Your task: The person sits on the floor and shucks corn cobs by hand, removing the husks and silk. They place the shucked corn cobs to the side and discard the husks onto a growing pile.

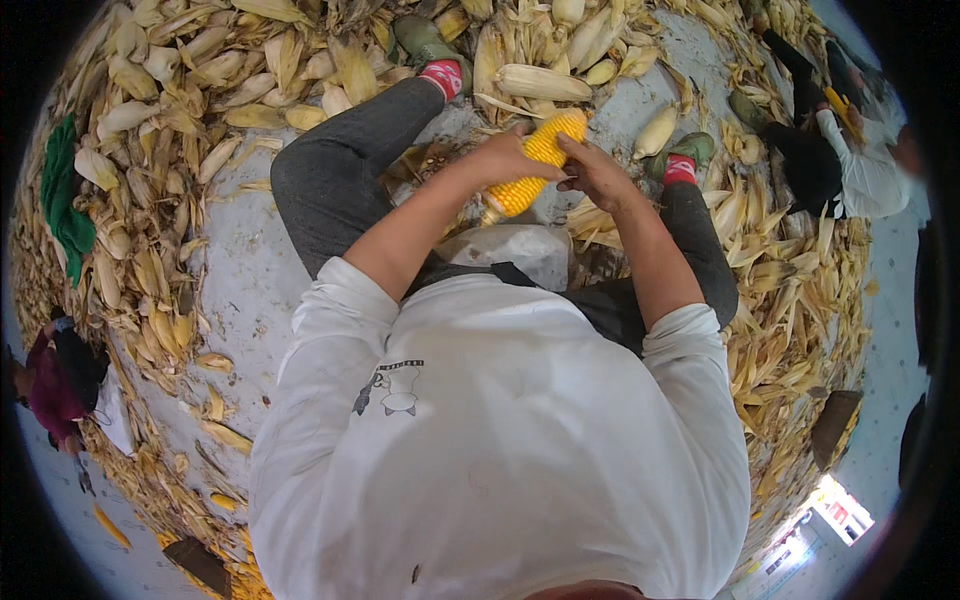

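A husked yellow ear of corn (541, 154) is held slantwise between both hands in front of my lap, its pale stub end toward me. My left hand (504, 159) is wrapped around its middle, the thumb lying across the kernels. At the upper end my right hand (598, 174) has its thumb against the cob; its other fingers are bent below, partly hidden. Just beyond lies an ear in dry husk (543, 82). Another husked-over ear (656, 132) rests on the floor near my right shoe. Translucent plastic sheeting (517, 251) is spread between my legs.
Unhusked ears and dry husks (255, 67) pile up ahead and left; loose husks (772, 277) heap at the right. A green cloth (64, 195) lies on the left pile. One person (862, 165) sits at the upper right, another (60, 375) at the lower left.
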Action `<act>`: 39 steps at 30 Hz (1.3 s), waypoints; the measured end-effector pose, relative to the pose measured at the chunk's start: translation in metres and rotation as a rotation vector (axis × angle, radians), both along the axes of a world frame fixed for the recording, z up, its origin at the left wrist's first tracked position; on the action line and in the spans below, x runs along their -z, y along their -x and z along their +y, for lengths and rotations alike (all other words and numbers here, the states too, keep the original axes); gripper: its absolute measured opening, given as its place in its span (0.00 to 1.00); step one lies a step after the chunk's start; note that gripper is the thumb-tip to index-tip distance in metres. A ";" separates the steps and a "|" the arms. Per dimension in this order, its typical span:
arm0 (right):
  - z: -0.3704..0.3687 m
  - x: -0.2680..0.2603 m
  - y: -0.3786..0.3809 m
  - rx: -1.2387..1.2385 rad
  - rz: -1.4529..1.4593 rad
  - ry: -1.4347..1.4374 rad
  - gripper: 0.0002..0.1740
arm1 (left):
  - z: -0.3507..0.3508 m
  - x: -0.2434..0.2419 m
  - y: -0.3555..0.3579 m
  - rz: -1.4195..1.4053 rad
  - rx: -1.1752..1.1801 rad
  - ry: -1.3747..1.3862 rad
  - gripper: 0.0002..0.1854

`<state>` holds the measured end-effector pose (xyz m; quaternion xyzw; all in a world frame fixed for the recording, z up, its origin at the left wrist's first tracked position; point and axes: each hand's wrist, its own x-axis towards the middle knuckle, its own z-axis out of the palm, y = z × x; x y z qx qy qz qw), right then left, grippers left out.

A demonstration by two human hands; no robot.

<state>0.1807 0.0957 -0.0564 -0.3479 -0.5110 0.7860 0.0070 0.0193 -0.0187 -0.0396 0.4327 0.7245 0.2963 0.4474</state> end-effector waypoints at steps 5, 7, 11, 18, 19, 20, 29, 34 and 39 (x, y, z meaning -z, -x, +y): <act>-0.013 0.002 -0.005 0.210 0.015 -0.046 0.21 | -0.011 0.008 -0.009 -0.016 0.083 0.023 0.39; -0.007 0.000 -0.009 0.180 0.129 -0.063 0.23 | -0.022 0.009 -0.006 0.002 0.161 0.097 0.42; 0.022 0.002 -0.018 0.323 0.195 0.041 0.27 | -0.047 0.008 -0.004 -0.336 0.127 0.158 0.38; 0.038 0.010 -0.028 0.447 0.114 0.022 0.28 | -0.039 0.005 -0.010 -0.369 -0.075 -0.188 0.24; 0.036 0.009 -0.030 0.467 0.112 0.005 0.28 | -0.036 0.008 -0.011 -0.513 -0.148 -0.210 0.22; 0.034 0.006 -0.031 0.422 0.252 0.074 0.27 | -0.033 0.008 -0.009 -0.562 -0.146 -0.240 0.21; 0.031 -0.003 -0.114 0.644 0.098 -0.405 0.19 | -0.047 -0.072 0.029 -1.270 -0.107 -0.446 0.16; 0.040 -0.144 -0.248 0.855 -0.321 -0.966 0.19 | -0.012 -0.050 0.031 -0.014 -0.102 -0.192 0.16; 0.006 -0.278 -0.422 1.877 1.417 -1.070 0.28 | 0.003 0.031 0.014 0.426 0.275 0.084 0.27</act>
